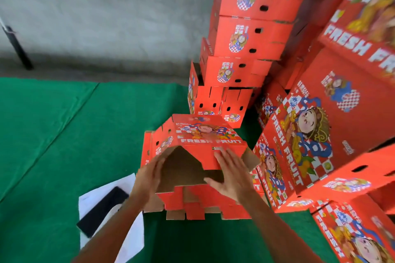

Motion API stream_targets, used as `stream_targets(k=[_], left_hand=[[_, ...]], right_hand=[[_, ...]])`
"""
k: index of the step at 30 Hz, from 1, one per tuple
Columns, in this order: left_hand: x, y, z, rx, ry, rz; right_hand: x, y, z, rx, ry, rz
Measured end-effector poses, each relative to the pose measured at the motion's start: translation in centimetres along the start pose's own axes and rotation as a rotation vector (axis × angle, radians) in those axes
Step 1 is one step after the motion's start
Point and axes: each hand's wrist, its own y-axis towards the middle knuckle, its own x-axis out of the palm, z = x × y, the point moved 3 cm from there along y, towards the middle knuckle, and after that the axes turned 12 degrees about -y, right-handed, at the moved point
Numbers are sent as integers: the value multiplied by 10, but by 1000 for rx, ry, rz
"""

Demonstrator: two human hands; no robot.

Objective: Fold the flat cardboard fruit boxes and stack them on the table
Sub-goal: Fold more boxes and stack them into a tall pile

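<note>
A red "FRESH FRUIT" cardboard box (205, 136), partly folded, stands on the green table (64, 134) in front of me, its brown inside open toward me. My left hand (147, 177) lies flat against the box's left flap with straight fingers. My right hand (233, 173) presses with spread fingers on the red front flap at the right. Under the box lie more flat red blanks (203, 207). A tall stack of folded boxes (250, 34) rises behind it.
Large folded boxes (324, 126) lean and pile up along the right side. A white sheet of paper (128, 235) with a black flat object (102, 209) on it lies at my left forearm. A grey wall and a dark pole (17, 47) are behind the table.
</note>
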Motion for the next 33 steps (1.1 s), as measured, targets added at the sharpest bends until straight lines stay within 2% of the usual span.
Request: stream_targets(k=[3,5,9,11,14,18,20,23,26,29,32,33], left_hand=[[-30,18,38,16,-277,177],[-48,28,57,9,-450,236],[-86,35,89,20,-561,292],[-102,34,103,46,-535,335],[-113,27,115,121,-370,406],[-103,21,109,65,-226,455],[-92,17,109,5,-232,438],[-79,15,120,104,-225,399],[-70,26,128,180,-187,345],[-69,38,118,45,-400,239],[-74,39,108,-194,-844,-5],[-77,39,104,-200,-879,-85]], right_hand=[[-62,34,18,-15,-67,298],[-110,56,26,1,-40,453],[-193,84,26,6,66,490],[-220,94,30,66,73,429],[-238,105,33,68,29,281],[-220,112,27,20,-65,144],[-197,111,27,5,-59,83],[-174,109,43,-36,48,30],[-166,107,68,-61,324,-58],[-153,94,91,0,446,-163],[-142,81,102,167,546,-300],[-139,79,103,203,563,-324]])
